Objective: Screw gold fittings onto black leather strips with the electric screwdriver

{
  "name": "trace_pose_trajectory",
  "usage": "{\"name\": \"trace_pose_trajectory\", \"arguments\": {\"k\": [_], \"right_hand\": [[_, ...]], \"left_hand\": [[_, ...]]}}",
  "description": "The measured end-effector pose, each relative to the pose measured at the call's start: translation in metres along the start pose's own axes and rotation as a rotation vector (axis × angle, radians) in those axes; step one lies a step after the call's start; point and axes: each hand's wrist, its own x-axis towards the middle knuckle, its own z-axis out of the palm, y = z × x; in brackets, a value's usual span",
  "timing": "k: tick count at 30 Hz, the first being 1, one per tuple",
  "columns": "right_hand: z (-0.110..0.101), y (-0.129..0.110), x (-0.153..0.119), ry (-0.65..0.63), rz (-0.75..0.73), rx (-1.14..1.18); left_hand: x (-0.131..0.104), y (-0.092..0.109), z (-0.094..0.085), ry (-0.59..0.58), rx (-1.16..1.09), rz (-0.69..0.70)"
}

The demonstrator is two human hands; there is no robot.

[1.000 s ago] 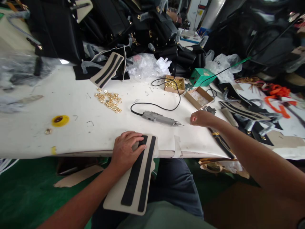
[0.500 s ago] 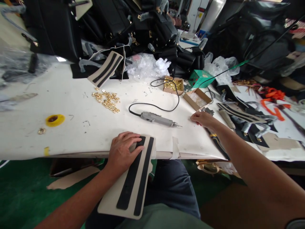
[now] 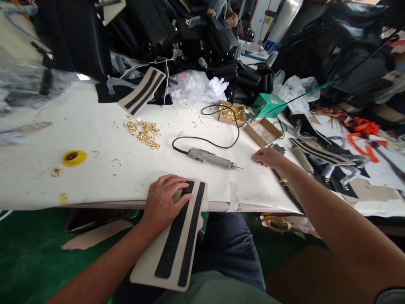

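The left hand [image 3: 164, 198] is pressing down flat on the near end of a cream panel with two black stripes [image 3: 177, 240], its fingers [image 3: 177, 185] spread and curled over the top edge rather than pinching it. That striped panel is lying half on the white surface [image 3: 95, 169] at its front edge and half hanging over toward the person's lap. The right hand [image 3: 268, 158] is reaching out to the right side of the surface, resting just past the tip of a grey corded rotary tool [image 3: 211, 158]; its fingers are drawn in loosely, and whether they are holding something small I cannot tell. The tool is lying on its side between the two hands, touched by neither, its black cord [image 3: 221, 131] looping away toward the back.

Behind the tool, a scatter of gold metal fittings [image 3: 144, 134] is sitting loose on the surface, and a small open carton of more gold pieces [image 3: 230, 113] is standing farther back beside a second shallow cardboard box [image 3: 262, 131] and a green box [image 3: 267, 103]. A yellow tape roll [image 3: 74, 157] is lying well off to the left. A second striped panel [image 3: 142, 90] is leaning at the back edge against a heap of black bags [image 3: 202, 38], with crumpled clear plastic [image 3: 193, 86] just beside it.
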Motion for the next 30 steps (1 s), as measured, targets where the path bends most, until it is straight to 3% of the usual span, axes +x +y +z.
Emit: {"name": "trace_pose_trajectory", "arguments": {"k": [22, 30], "right_hand": [[0.009, 0.011, 0.005, 0.052, 0.011, 0.020], [0.017, -0.003, -0.027, 0.264, -0.075, -0.192]], "left_hand": [[0.000, -0.001, 0.001, 0.003, 0.005, 0.004], [0.000, -0.001, 0.001, -0.003, 0.000, 0.000]]}}
